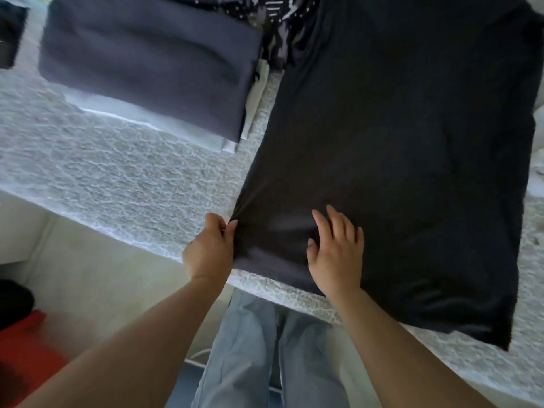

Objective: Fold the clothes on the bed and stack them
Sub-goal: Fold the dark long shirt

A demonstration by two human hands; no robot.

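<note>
While the dark shirt lies spread on the bed, my left hand pinches its near corner and my right hand rests flat, fingers straight; thin, limp cloth, best lifted by corners

Red object on floor, lower left; black item just behind.

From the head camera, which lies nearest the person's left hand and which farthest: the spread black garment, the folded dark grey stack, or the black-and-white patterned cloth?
From the left hand:
1. Spread black garment: its near corner is pinched in the hand's fingers.
2. Folded dark grey stack: farther up the bed, to the left.
3. Black-and-white patterned cloth: at the top edge, behind the stack.
</note>
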